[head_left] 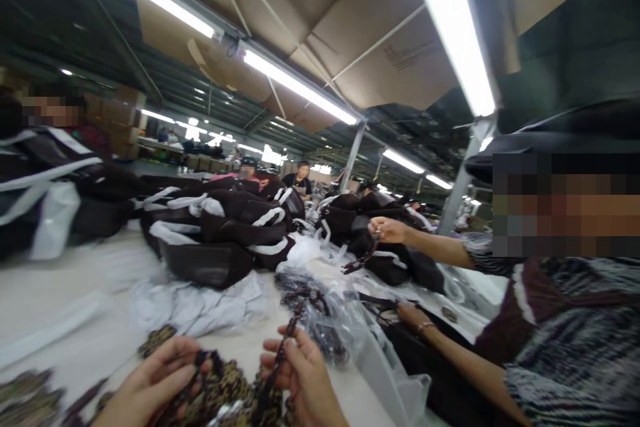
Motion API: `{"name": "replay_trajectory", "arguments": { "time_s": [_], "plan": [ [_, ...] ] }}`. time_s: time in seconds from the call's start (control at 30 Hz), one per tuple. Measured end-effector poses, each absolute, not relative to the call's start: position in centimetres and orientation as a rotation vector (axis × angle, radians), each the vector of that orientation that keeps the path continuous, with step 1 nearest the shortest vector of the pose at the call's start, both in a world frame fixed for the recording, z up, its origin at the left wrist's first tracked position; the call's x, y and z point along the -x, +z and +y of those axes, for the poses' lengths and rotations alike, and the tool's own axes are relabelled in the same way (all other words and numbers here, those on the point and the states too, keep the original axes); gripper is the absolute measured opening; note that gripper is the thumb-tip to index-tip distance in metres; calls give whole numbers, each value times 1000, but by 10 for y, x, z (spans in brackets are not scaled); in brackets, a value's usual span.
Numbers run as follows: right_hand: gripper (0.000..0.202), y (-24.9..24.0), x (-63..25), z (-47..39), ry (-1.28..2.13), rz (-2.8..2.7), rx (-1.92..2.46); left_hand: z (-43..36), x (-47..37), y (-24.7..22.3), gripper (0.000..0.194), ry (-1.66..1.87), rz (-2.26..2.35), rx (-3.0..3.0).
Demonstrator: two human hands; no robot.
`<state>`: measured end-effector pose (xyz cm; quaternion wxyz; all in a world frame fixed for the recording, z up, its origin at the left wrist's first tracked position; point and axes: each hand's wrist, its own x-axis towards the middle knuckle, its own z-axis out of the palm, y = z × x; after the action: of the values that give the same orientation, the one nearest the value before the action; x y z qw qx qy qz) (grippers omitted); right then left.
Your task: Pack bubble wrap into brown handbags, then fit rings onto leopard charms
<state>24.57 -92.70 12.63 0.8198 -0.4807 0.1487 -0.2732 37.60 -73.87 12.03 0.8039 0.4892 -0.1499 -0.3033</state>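
My right hand (307, 373) is at the bottom centre, its fingers curled around a dark braided chain strap (277, 363) that rises from the heap and runs down past the palm. At the lower left, my left hand (155, 380) is closed on a dark strand at the edge of the same heap. Between and below both hands lies a tangled pile of brown and bronze chain-like pieces (233, 377), blurred in parts. Just beyond my right hand, more dark chain straps (325, 320) lie in clear plastic.
Dark bags with white wrapping (215, 233) are heaped across the white table (115, 267). Crumpled white paper (200, 303) lies before them. On the right a co-worker's raised hand (387, 230) holds a dark chain; their other hand (415, 317) rests on black material. Other people stand farther back.
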Motion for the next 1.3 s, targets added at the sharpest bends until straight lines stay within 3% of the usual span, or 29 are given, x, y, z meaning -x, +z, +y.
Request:
{"name": "replay_trajectory", "arguments": {
  "time_s": [0.27,0.57,0.77,0.87,1.0,1.13,1.3],
  "plan": [
    [55,125,-238,-931,-430,287,1005,-730,-373,134,46,-738,-405,-1058],
    [45,129,-236,-928,-479,250,1008,-732,-375,127,47,-817,-402,-1047],
    [43,134,-232,-939,-562,227,1158,-725,-386,137,34,-694,-554,-1308],
    [32,136,-234,-925,-541,193,1308,-717,-377,148,31,-419,-722,-1612],
    [9,144,-239,-879,-476,101,1546,-725,-340,151,40,-524,-839,-1542],
    [18,162,-225,-878,-480,10,2008,-742,-320,155,34,-502,-787,-1306],
    [32,152,-178,-949,-598,420,2082,-692,-348,213,27,-550,-601,-950]
  ]
}}
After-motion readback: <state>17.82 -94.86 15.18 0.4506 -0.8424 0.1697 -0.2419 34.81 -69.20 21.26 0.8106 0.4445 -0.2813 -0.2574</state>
